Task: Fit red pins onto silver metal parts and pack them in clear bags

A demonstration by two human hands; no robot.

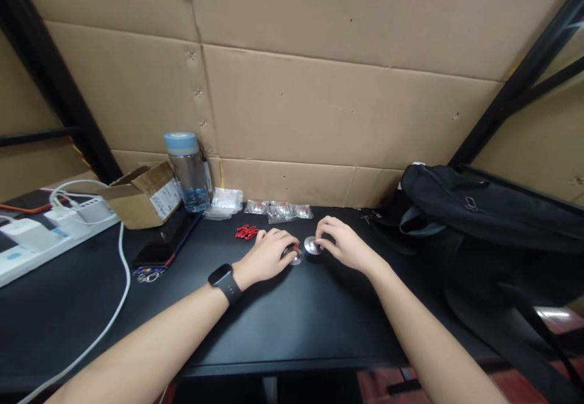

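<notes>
My right hand point(340, 241) pinches a small shiny metal cymbal point(311, 246) by its right side, tilted just above the table. Close to it, my left hand point(274, 253), with a dark watch on its wrist, is closed over a second metal cymbal point(297, 260). A bit of red shows at the left fingertips; the fingers hide most of that cymbal. Beyond the left hand lies a small heap of red cords point(247, 232). Several clear plastic packets point(279, 210) with similar round metal pieces and red bits rest along the back of the table.
Clear plastic bags point(224, 202) lie beside a blue-lidded water bottle point(189, 173). Left of these are an open cardboard box point(148, 194), a dark phone point(164, 240), a keyring point(150, 273), and a white power strip point(27, 249) with a cable. A black backpack point(493, 227) occupies the right side.
</notes>
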